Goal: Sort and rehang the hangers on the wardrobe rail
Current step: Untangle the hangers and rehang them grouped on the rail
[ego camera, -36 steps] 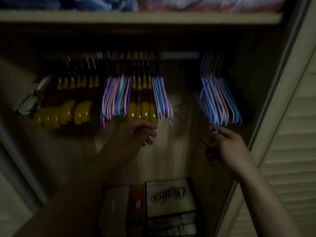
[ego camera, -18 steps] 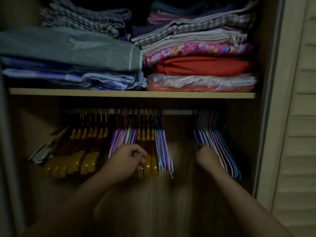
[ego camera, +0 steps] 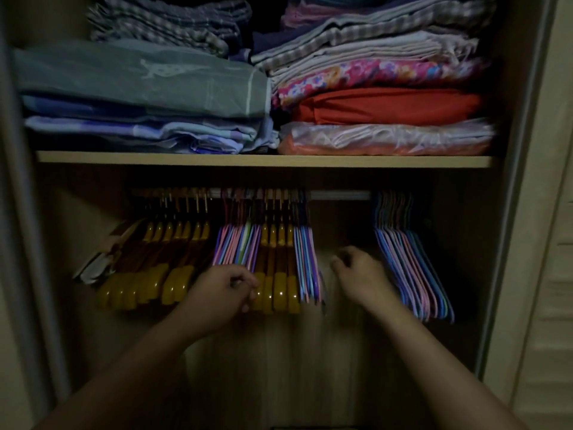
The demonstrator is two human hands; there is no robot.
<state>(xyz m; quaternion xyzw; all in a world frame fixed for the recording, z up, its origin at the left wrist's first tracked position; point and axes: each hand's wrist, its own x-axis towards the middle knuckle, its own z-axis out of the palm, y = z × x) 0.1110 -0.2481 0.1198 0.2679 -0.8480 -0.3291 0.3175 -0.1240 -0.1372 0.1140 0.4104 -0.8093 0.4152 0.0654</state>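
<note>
Hangers all on the wardrobe rail [ego camera: 339, 194], under the shelf [ego camera: 263, 159], in five bunches. From the left: wooden hangers [ego camera: 148, 283], then a pastel wire bunch [ego camera: 237, 246], a second small wooden bunch [ego camera: 277, 274], a thin pastel bunch [ego camera: 307, 262], then a bare stretch of rail, then a larger pastel bunch [ego camera: 412, 268] at far right. Something pale and clipped hangs at the far left end, too dim to identify.

Left hand [ego camera: 221, 294]: fingers curled, at the lower ends of the first pastel bunch and the small wooden bunch, touching or overlapping them. Looks like it's pinching something there, but can't tell which hanger.

Right hand [ego camera: 359, 273]: in the gap between the thin pastel bunch and the far-right bunch, fingers curled inward. Can't tell if it grips anything; frame is dark and blurred there.

Shelf above carries two stacks of folded linens: grey-green and blue on the left [ego camera: 139, 91], checked, floral, red and plastic-wrapped on the right [ego camera: 381, 103]. Louvred door [ego camera: 552, 243] at right edge.
</note>
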